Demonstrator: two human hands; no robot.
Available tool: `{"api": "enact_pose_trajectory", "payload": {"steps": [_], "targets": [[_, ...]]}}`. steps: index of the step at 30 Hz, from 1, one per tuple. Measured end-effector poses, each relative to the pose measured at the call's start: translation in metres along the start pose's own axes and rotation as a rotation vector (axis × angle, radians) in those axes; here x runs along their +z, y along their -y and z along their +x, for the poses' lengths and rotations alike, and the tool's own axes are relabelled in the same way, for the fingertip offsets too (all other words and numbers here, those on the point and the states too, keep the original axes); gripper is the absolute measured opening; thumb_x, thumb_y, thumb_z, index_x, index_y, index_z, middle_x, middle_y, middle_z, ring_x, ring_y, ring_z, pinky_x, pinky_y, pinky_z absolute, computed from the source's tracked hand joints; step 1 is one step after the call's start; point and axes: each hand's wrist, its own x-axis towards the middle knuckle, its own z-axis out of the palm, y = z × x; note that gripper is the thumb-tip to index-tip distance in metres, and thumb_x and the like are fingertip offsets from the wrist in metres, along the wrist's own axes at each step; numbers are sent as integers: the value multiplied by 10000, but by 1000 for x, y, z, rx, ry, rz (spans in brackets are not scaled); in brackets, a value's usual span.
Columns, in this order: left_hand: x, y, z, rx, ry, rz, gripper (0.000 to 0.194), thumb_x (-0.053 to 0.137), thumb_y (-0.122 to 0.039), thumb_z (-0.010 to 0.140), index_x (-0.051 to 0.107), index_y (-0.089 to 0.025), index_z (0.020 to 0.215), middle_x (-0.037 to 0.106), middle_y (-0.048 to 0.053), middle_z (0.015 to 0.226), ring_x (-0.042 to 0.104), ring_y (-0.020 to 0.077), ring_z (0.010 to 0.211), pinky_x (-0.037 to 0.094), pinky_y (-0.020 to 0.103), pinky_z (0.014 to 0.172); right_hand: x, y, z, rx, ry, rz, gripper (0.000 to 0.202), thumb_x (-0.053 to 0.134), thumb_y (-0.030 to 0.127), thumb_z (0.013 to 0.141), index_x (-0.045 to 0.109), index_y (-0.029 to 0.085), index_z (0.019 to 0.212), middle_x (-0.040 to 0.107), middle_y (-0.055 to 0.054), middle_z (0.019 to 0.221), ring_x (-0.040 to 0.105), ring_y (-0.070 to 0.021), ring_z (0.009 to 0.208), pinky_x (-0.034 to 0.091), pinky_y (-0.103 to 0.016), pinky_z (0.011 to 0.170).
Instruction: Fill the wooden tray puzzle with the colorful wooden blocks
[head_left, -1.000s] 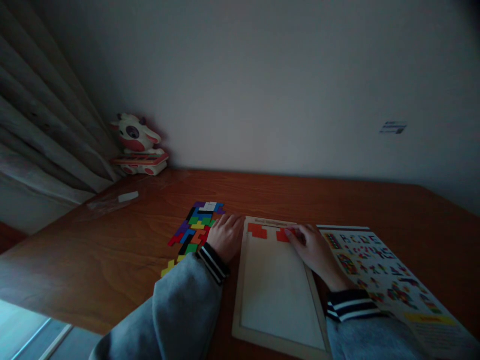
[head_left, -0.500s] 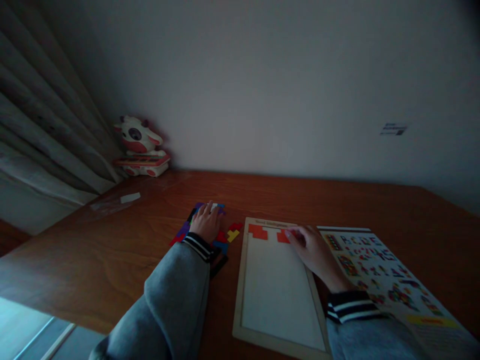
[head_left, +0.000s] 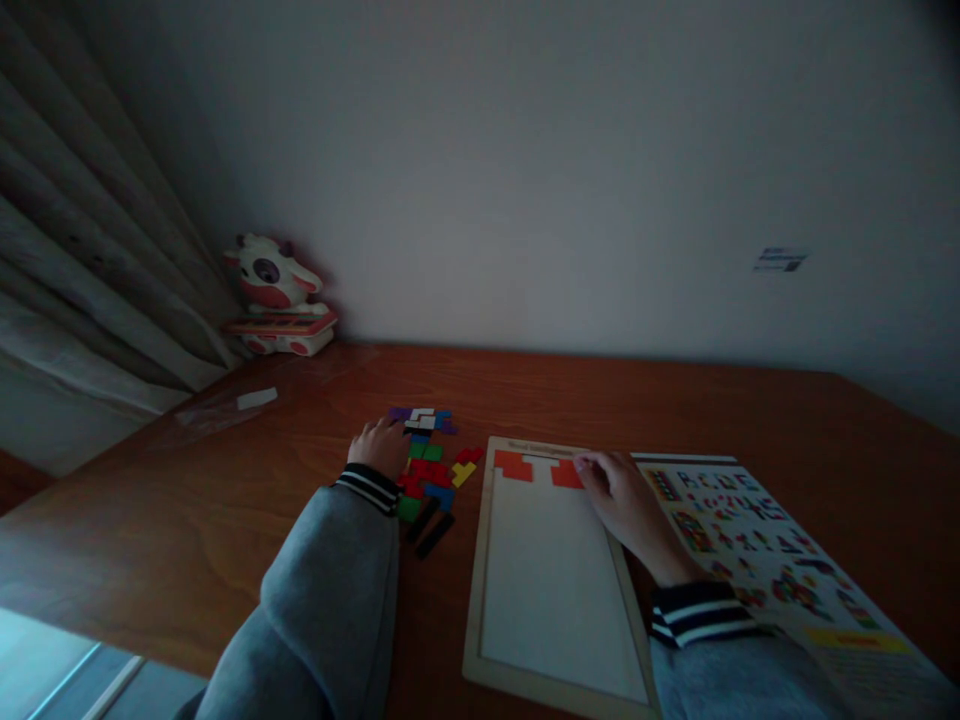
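My left hand [head_left: 381, 446] lies over the left side of a pile of coloured puzzle pieces [head_left: 430, 470], its fingers bent and partly hidden; whether it grips a piece cannot be seen. The pile has red, green, blue, black, white, purple and yellow pieces. Right of it lies a wooden-framed board [head_left: 477, 600] with a pale inside. Two orange-red pieces are at its top, a left one [head_left: 514, 466] and a right one [head_left: 566, 474]. My right hand [head_left: 613, 494] rests at the board's upper right edge, thumb and fingertips close together at the right piece.
A printed sheet [head_left: 757, 540] with coloured figures lies right of the board, partly under my right sleeve. At the back left stands a cow-shaped toy [head_left: 277, 290], with a clear plastic wrapper [head_left: 217, 415] in front. A curtain [head_left: 97, 230] hangs at the left.
My left hand has moved left across the pile, uncovering green, red and white pieces. My right hand has stayed at the board's upper right.
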Motion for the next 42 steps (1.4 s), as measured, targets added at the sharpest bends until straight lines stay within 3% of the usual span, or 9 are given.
{"api": "enact_pose_trajectory", "payload": {"steps": [6,13,18,22,29,35,42], "targets": [[-4,22,5,79,20,-21,333,536,-292,892,666,-237,1194,609,95,1305,551,264,1217,403,413,1073,1,-3,0,-7,22,36,346,441,476,953,663,214,994,691,-94,970,627,-236,902,482,-375,832],[-6,32,8,119,33,-40,292,523,-273,880,706,-240,1105,703,55,1150,647,240,1071,502,342,938,0,-1,-1,14,4,17,366,436,483,951,665,202,1002,681,-104,953,623,-249,898,478,-391,832],[4,30,10,186,11,-27,309,501,-352,926,708,-240,1128,644,62,1289,583,253,1192,416,387,1069,-1,-1,-1,37,21,48,380,438,504,945,667,205,994,689,-104,960,640,-246,890,480,-387,833],[10,26,10,203,11,-20,336,508,-417,931,695,-248,1152,652,60,1275,580,260,1198,417,404,1069,-1,-1,0,77,6,113,393,447,535,927,672,218,982,702,-100,955,643,-257,916,477,-392,847],[10,22,7,160,6,4,326,465,-326,951,663,-258,1199,628,82,1295,569,268,1205,404,432,1071,-6,-2,2,374,-130,332,549,313,597,945,636,203,1150,715,-112,996,673,-255,890,520,-382,773],[9,20,5,140,0,0,393,493,-458,941,630,-251,1246,615,95,1307,577,290,1176,414,449,1057,0,-6,2,337,-141,333,526,381,592,911,637,187,1129,700,-139,1107,663,-273,986,510,-419,847],[14,21,7,118,-13,-27,301,495,-344,948,658,-298,1196,613,64,1314,562,267,1205,392,455,1075,3,-4,1,300,-159,354,445,458,561,888,628,203,1092,706,-138,1109,665,-273,1022,516,-426,878]]}}
